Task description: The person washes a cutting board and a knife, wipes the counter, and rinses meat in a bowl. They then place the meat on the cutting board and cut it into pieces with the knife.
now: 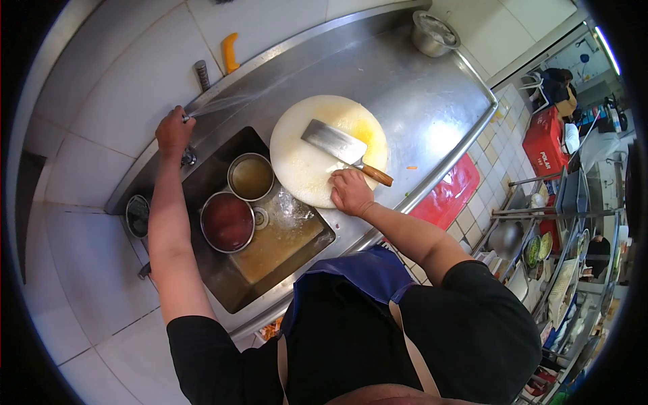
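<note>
My left hand (175, 131) is closed around the metal tap spout (185, 118) by the wall, and a stream of water sprays from it to the right across the counter. A thick round white cutting board (297, 165) with yellow stains lies at the sink's edge. On the board rests a cleaver (334, 142), blade flat, its wooden handle pointing toward the counter's front. My right hand (352, 192) presses on the board just beside that handle, fingers curled; what they hold, if anything, is hidden.
In the sink (270, 270) stand a pot of reddish liquid (228, 223) and a smaller pot of cloudy liquid (250, 177). A metal bowl (435, 34) sits at the counter's far corner. An orange-handled tool (230, 52) leans by the wall. Shelving (560, 216) stands to the right.
</note>
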The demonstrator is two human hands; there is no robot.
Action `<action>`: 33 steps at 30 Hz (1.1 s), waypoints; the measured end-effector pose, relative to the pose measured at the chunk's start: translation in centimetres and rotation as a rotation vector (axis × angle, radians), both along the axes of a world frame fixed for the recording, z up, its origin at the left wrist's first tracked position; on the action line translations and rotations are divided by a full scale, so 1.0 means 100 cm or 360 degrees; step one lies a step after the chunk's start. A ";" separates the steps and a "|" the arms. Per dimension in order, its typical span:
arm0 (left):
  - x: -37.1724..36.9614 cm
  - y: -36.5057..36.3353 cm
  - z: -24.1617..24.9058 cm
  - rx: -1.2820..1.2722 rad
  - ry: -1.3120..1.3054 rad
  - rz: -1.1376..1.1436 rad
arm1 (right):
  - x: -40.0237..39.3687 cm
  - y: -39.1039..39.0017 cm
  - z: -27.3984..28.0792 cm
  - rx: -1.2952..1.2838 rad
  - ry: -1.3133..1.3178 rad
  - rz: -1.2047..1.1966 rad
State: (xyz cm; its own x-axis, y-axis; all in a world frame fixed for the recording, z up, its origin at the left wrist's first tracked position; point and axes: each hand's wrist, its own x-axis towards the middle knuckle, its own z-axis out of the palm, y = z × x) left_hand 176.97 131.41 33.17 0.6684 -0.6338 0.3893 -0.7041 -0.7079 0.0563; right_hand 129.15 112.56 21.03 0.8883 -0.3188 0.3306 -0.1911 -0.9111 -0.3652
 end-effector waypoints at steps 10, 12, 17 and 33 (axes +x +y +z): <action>-0.003 0.005 0.003 -0.0056 -0.0002 -0.0069 | 0.001 0.001 -0.001 0.0008 0.0009 -0.0010; -0.002 0.005 0.003 -0.0055 -0.0029 -0.0072 | 0.000 0.002 -0.001 0.0003 0.0013 -0.0019; 0.001 0.005 0.006 -0.0058 0.0073 -0.0026 | -0.001 0.002 -0.001 0.0065 0.0067 -0.0022; 0.001 0.010 0.005 -0.0091 0.0040 -0.0119 | 0.000 0.002 -0.004 0.0039 0.0073 -0.0033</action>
